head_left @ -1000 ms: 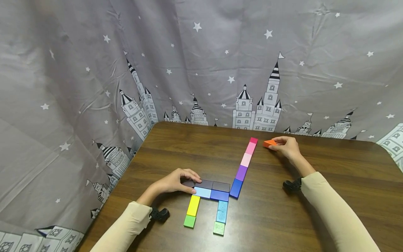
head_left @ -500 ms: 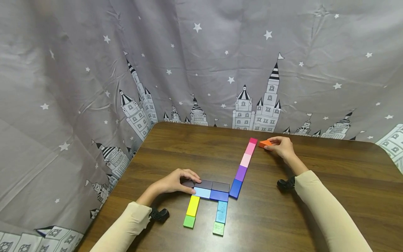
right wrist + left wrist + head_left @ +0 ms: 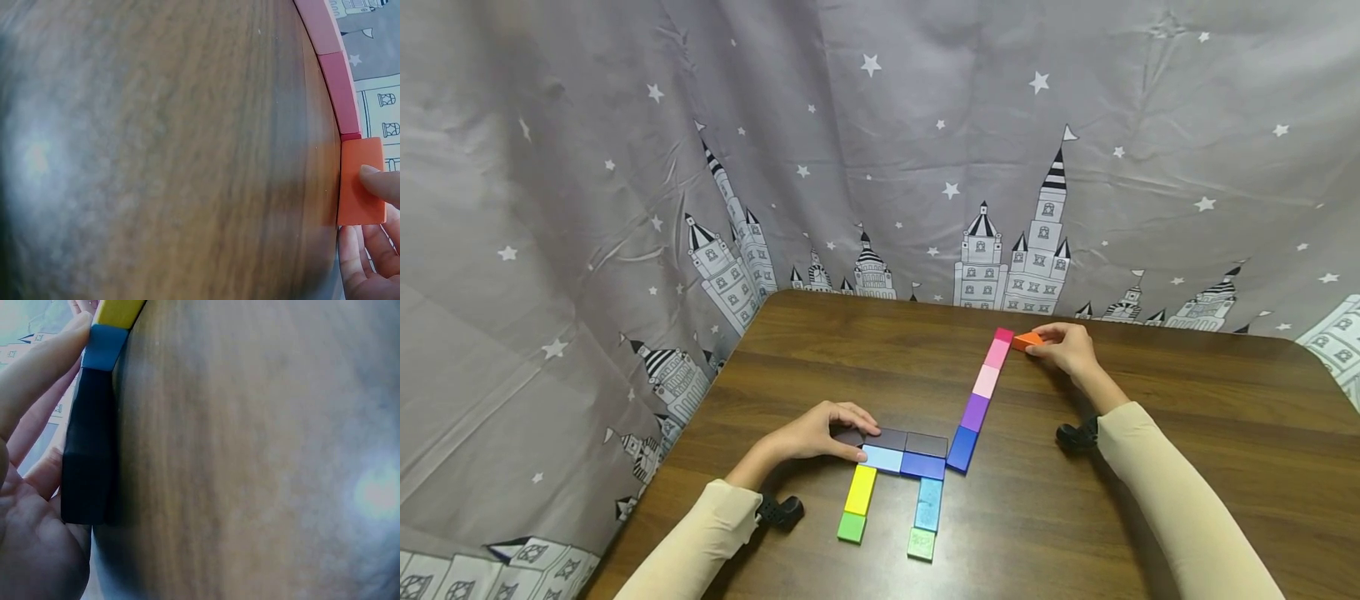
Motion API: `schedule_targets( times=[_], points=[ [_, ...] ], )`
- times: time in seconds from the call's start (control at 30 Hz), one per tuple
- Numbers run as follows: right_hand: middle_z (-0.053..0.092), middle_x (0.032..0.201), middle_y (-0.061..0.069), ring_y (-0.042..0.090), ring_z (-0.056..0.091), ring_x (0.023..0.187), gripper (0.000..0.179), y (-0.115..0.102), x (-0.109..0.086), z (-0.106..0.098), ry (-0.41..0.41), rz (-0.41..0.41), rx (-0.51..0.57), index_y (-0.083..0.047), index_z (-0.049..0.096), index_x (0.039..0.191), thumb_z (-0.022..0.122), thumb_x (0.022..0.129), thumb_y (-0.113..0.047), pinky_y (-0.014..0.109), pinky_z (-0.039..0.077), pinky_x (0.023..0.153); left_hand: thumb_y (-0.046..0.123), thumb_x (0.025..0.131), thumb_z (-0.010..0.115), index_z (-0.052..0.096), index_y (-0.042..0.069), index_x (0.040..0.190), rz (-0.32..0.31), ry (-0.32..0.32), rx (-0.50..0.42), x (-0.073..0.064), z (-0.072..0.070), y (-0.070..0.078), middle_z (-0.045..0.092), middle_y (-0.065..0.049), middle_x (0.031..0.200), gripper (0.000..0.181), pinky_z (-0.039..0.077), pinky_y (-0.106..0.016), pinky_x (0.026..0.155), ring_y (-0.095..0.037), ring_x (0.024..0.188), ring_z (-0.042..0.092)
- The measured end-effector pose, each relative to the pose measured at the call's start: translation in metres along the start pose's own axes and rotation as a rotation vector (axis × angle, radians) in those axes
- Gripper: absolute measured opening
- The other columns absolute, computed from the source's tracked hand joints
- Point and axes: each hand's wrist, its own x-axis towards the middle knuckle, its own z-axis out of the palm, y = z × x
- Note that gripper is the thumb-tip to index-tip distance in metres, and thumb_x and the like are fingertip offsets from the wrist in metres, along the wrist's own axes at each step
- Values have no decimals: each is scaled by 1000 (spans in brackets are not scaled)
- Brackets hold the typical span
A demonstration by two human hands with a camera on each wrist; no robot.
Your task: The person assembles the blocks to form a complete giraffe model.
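Note:
At the far side of the table, my right hand (image 3: pixel 1070 350) pinches an orange triangular block (image 3: pixel 1027 341) between thumb and fingers. Its tip is at the crimson block (image 3: pixel 1003 334), the top of a slanted row with pink, pale pink, purple and blue (image 3: pixel 963 448) blocks. My left hand (image 3: pixel 812 430) curls round the left end of a body of blocks, thumb against the light blue block (image 3: pixel 883 458) and fingers at the dark block (image 3: pixel 90 444). That dark block is partly hidden from above. In the right wrist view, my thumb presses the orange block's face.
Below the body, a yellow block (image 3: pixel 861 489) meets a green one (image 3: pixel 852 527), and a turquoise block (image 3: pixel 928 503) meets a pale green one (image 3: pixel 921 543). A grey castle-print curtain (image 3: pixel 880 150) hangs behind the wooden table (image 3: pixel 1075 517).
My right hand has slid the orange triangular block leftward up to the crimson block. The left hand and the other blocks have stayed in place.

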Motion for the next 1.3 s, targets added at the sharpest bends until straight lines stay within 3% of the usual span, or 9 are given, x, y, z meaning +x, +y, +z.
schedule_targets(
  times=[0.3,0.7,1.0,1.17,1.3],
  points=[
    [70,102,26,-2,57,71,39,-2,0,0,1,-11,11,13,66,114,81,80,0,13,47,65,18,81,84,75,10,117,-25,-4,2,2,0,1,68,2,118,37,42,-30,103,-15,116,58],
    [70,101,24,1,56,73,41,-2,1,0,-6,15,-18,12,67,116,82,81,-3,16,45,63,17,83,83,74,5,116,-10,2,-22,3,1,3,68,-6,119,37,42,-32,103,-26,116,59],
    [67,112,28,2,57,78,50,-1,-1,0,-19,12,26,11,63,123,83,80,-3,13,46,67,18,82,84,74,8,117,-24,-7,-12,4,0,1,68,-3,119,37,41,-31,103,-22,116,58],
    [62,119,30,6,59,85,65,1,-4,-9,-36,-20,78,8,50,138,81,84,-11,12,47,71,18,84,83,74,8,118,-27,-21,-22,4,-1,1,68,-1,120,37,42,-31,104,-20,117,58],
    [60,123,29,19,60,99,66,3,-10,-21,-8,-58,46,6,47,142,77,90,-23,16,48,75,17,87,79,72,7,121,-34,-28,-52,3,-3,-1,68,-1,122,36,43,-33,104,-19,119,58]
  ],
)
